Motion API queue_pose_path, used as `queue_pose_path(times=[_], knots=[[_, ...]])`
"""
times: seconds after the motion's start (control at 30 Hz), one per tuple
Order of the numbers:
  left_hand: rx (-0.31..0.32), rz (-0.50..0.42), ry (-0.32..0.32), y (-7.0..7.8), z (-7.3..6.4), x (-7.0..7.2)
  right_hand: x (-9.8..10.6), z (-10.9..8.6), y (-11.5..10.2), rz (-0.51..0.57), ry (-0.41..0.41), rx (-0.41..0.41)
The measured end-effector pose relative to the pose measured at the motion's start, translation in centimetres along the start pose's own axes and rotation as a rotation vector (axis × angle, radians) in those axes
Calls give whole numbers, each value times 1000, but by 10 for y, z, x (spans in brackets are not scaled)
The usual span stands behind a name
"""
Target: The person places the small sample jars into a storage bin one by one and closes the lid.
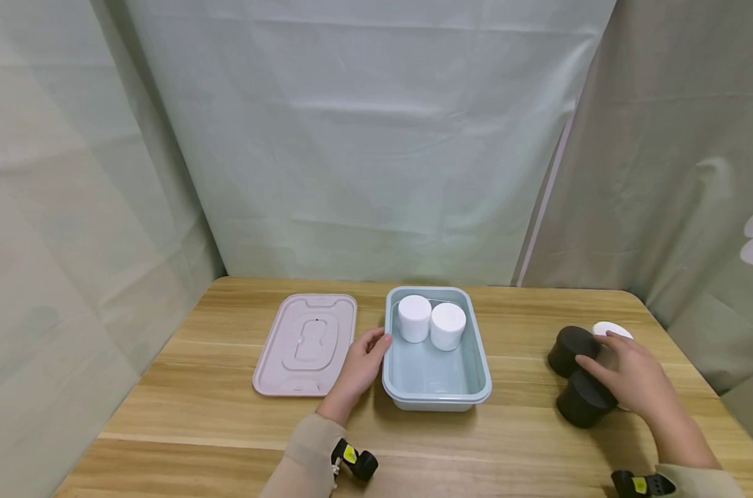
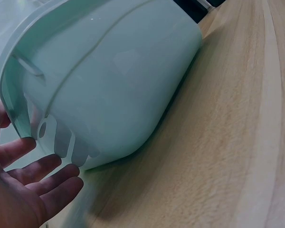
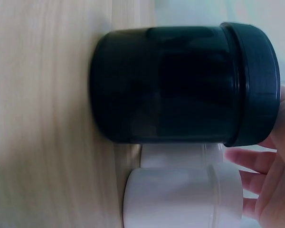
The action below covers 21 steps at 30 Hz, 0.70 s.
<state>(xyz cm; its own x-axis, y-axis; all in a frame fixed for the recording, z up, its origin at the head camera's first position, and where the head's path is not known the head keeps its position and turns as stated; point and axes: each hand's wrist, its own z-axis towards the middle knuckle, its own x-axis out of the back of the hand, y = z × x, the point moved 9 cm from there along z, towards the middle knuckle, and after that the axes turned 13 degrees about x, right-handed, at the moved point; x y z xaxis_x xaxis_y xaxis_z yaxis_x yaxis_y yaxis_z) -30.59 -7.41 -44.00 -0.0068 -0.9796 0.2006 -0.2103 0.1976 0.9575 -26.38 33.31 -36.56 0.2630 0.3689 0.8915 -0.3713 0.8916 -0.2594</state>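
A pale blue plastic bin (image 1: 436, 373) stands on the table with two white lidded jars (image 1: 415, 318) inside, toward its far end. At the bin's left side my left hand (image 1: 365, 361) pinches the rim, thumb over the edge and index finger under it; its other fingers spread beside the wall in the left wrist view. My right hand (image 1: 631, 373) reaches over a cluster of jars at the right, fingers spread and fingertips close by the lids. Two black jars (image 1: 584, 399) and a white jar (image 1: 612, 328) stand there; another white jar (image 3: 183, 197) is mostly hidden under the hand.
A flat pinkish lid (image 1: 310, 342) lies on the wooden table (image 1: 196, 387) left of the bin. Pale curtains (image 1: 364, 138) hang behind the table and along both sides. Each wrist wears a black strap with a small camera.
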Motion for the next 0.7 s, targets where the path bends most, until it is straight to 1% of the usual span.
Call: queue_pose_path(times=[0.2, 0.43, 0.5, 0.6, 0.7], knots=[[0, 1, 4, 0, 0, 0, 2, 2, 7, -30, -11, 5], [6, 1, 1, -1, 2, 0, 1, 10, 9, -39, -38, 43], [7, 0, 2, -2, 2, 0, 0, 13, 9, -33, -54, 46], [5, -1, 1, -2, 2, 0, -5, 19, 11, -26, -106, 26], [4, 0, -2, -2, 2, 0, -10, 23, 10, -38, -135, 18]])
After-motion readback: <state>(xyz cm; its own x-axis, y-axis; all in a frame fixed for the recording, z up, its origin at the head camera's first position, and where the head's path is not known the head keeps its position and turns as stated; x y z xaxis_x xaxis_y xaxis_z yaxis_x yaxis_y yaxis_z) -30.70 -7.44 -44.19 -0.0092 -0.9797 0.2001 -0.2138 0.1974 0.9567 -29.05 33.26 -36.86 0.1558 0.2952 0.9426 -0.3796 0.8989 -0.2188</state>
